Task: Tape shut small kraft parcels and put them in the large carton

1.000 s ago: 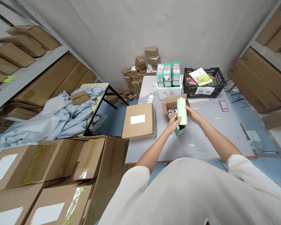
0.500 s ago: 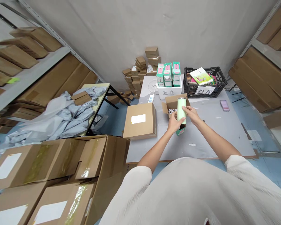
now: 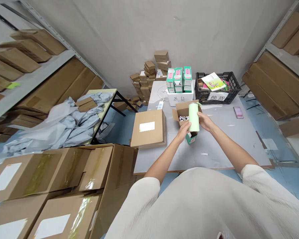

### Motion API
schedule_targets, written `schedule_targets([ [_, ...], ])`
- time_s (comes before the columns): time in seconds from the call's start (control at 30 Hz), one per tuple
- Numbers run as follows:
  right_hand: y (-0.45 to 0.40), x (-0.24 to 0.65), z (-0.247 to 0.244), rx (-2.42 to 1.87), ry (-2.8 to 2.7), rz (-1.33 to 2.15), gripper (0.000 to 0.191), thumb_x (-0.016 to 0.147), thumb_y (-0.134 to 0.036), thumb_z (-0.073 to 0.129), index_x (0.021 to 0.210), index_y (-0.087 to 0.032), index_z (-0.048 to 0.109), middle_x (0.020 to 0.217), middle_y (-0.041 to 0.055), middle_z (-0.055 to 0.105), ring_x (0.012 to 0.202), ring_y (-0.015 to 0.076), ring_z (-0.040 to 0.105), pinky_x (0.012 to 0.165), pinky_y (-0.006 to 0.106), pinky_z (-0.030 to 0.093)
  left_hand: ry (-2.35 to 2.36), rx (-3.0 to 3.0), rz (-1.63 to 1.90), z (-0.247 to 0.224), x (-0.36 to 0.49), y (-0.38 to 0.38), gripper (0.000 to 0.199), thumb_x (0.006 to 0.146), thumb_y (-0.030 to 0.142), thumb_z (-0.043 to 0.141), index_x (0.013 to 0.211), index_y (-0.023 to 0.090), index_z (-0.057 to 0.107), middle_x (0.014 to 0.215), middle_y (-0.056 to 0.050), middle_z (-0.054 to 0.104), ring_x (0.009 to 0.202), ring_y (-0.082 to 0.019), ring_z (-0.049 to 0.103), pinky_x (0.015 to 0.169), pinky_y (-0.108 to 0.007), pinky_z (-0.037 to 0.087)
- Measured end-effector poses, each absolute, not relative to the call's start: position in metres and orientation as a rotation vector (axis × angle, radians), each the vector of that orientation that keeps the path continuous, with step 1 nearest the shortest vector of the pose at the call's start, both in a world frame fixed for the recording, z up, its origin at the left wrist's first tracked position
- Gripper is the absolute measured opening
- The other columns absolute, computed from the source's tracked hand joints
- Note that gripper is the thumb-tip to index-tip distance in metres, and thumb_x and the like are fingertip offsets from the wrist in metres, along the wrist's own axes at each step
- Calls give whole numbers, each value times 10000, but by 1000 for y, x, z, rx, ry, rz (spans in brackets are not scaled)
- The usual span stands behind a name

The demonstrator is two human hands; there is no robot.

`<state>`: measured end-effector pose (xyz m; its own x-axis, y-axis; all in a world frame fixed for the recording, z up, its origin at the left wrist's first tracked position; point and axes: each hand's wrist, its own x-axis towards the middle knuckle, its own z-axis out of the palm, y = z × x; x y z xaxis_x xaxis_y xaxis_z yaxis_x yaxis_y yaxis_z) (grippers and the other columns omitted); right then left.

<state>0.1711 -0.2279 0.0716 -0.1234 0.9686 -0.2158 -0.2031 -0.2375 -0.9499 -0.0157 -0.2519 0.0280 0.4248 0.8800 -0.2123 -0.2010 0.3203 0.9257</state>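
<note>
Both hands hold the pale green bottle (image 3: 193, 117) upright above the small green box (image 3: 191, 138) near the tabletop's (image 3: 221, 146) middle, left hand (image 3: 183, 132) pinching its base, right hand (image 3: 204, 120) wrapping its side, so a loosened grip could drop it onto the open cardboard box (image 3: 183, 111).

1. Grey table (image 3: 221, 146), bare along its near edge.
2. Closed carton (image 3: 148, 128) with a white label, flat at the table's left edge.
3. Small open box (image 3: 182, 112), just right of the carton.
4. Green packet (image 3: 191, 138), near the open box.
5. White bin (image 3: 179, 97) and black crate (image 3: 217, 87), side by side at the far edge.
6. Power strip (image 3: 160, 105), left of the bin.
7. Pink pad (image 3: 237, 112), well apart on the right.
</note>
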Motion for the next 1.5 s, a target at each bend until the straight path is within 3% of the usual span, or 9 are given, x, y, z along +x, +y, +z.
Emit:
schedule_targets([
  [0.17,-226,168,66,-1221,-967,1450,681,677,-674,915,1183,-282,681,1129,58,807,1062,271,744,876,369,583,1061,1127,869,24,-12,-250,729,836,700,832,1363,216,696,1384,-142,741,1269,-319,696,1045,-437,562],
  [0.33,-222,168,61,-1275,-937,1333,734,628,-641,970,1193,-280,672,1191,80,804,1091,276,740,877,381,597,1152,1252,1033,23,-5,-250,749,768,674,903,1302,188,703,1300,-143,752,1189,-300,704,1052,-430,554],
  [0.57,-219,181,67,-1260,-899,1520,517,801,-687,856,1079,-268,738,1141,69,822,1104,269,752,906,355,610,893,1071,895,26,-10,-252,761,825,787,785,1277,175,766,1274,-143,791,1225,-337,719,1041,-457,567],
  [0.73,-222,181,65,-1262,-871,1663,577,867,-765,760,1084,-230,759,1060,119,821,1042,317,763,926,431,638,837,975,795,29,-11,-255,766,846,800,776,1288,176,786,1153,-131,825,1144,-310,758,989,-433,589],
  [1.03,-212,187,50,-1359,-788,1728,680,827,-855,753,1062,-217,729,949,145,786,906,329,768,869,514,662,874,920,697,36,-11,-252,883,946,949,413,1174,201,823,1006,-131,840,1023,-278,784,845,-355,606],
  [1.3,-209,190,44,-1393,-741,1736,669,828,-855,752,1041,-222,725,927,113,783,840,290,757,803,472,669,866,962,645,39,-14,-249,933,978,938,308,1203,188,816,1087,-153,831,1073,-288,777,910,-380,604],
  [1.4,-212,189,46,-1413,-743,1681,612,839,-808,782,1025,-227,735,941,122,797,895,299,769,838,459,671,915,1002,632,37,-17,-247,933,945,962,364,1209,189,814,1088,-157,829,1074,-305,768,900,-400,599],
  [1.5,-217,187,52,-1361,-792,1614,514,836,-696,859,1008,-226,742,1014,137,818,996,307,776,908,439,661,1005,1111,660,34,-22,-244,842,903,925,556,1217,187,808,1104,-140,828,1108,-323,748,917,-414,593],
])
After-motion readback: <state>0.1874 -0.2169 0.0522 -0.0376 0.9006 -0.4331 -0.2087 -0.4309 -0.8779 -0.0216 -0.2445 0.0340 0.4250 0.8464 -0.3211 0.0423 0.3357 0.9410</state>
